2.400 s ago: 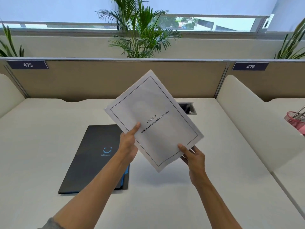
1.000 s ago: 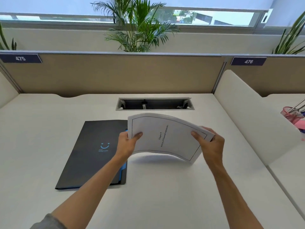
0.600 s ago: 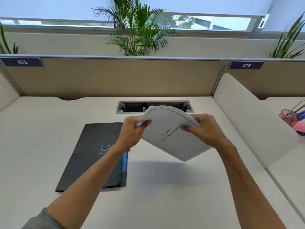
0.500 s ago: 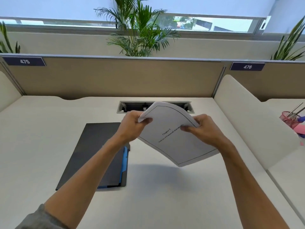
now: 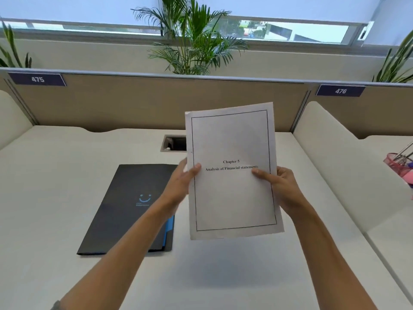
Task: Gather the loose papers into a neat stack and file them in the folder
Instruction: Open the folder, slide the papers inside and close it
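Observation:
I hold a stack of white papers (image 5: 232, 198) upright above the desk, its top sheet reading "Chapter 5 Analysis of Financial statements" inside a thin black border. My left hand (image 5: 181, 186) grips the stack's left edge, thumb on the front. My right hand (image 5: 281, 186) grips the right edge the same way. A closed black folder (image 5: 125, 209) with a blue smile logo lies flat on the desk to the left of the papers, partly behind my left forearm. Blue inner sheets show at its lower right corner.
The white desk (image 5: 55, 186) is bounded by a tan partition (image 5: 134, 104) at the back and a white divider (image 5: 335, 164) on the right. A cable slot (image 5: 172, 143) sits behind the papers. A pink pen cup (image 5: 400, 164) stands beyond the divider.
The stack was bent and tilted low over the desk between both hands. Now it is flat, upright in portrait orientation and raised higher, with a hand on each side edge.

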Available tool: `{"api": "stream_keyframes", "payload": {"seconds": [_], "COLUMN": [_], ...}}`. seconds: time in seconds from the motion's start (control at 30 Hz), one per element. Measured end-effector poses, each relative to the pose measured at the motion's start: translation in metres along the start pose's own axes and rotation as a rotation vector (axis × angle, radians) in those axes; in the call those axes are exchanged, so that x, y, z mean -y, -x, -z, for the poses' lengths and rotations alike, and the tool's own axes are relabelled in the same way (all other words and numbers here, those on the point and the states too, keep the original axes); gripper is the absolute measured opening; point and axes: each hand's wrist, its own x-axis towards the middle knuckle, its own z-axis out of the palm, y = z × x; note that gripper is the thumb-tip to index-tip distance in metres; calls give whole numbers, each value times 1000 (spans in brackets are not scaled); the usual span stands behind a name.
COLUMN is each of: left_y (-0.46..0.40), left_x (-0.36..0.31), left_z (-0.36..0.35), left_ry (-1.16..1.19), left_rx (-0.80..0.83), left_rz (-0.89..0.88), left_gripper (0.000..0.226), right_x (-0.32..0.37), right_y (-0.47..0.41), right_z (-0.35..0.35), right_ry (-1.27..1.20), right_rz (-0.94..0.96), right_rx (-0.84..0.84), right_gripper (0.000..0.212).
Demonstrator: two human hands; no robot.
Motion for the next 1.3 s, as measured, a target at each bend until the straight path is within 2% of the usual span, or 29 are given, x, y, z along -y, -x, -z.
{"api": "stream_keyframes", "payload": {"seconds": [0.1,0.2,0.37,0.6,0.73,0.77,0.87,0.97,1.0,1.07,1.1,1.17,1.3], "left_y": [7,6,1,-6,-8,-9,-6,-3,-3,-3,-3,-4,-7], "left_x": [16,20,23,42,59,65,86,112,121,130,132,132,123], "left_z": [-16,-19,-7,10,20,23,38,60,68,79,83,89,92], "left_ry": [43,38,47,15,25,-38,-440,-926,-1126,-1393,-1432,-1415,-1379], "left_rx": [-47,-132,-120,-113,-171,-228,-405,-463,-455,-381,-347,-310,-257], "left_rz": [-58,-38,-13,242,284,247,20,-122,-70,167,275,386,470], "left_gripper": [30,32,26,24,19,18,25,37,48,77,89,103,104], "right_x": [-13,-21,-28,-61,-81,-85,-96,-104,-107,-112,-114,-116,-117], "right_y": [1,3,8,14,15,16,17,19,19,20,20,20,20], "right_z": [-9,-15,-17,-23,-24,-23,-18,-14,-13,-12,-11,-11,-12], "right_ry": [-20,-54,-49,70,107,114,140,178,191,217,228,241,249], "right_rz": [-38,-66,-86,-165,-185,-196,-215,-213,-214,-218,-220,-226,-226], "right_rx": [-56,-60,-33,-80,-80,-79,-77,-82,-85,-87,-88,-89,-80], "right_gripper": [14,18,18,9,13,14,15,13,13,12,12,14,8]}}
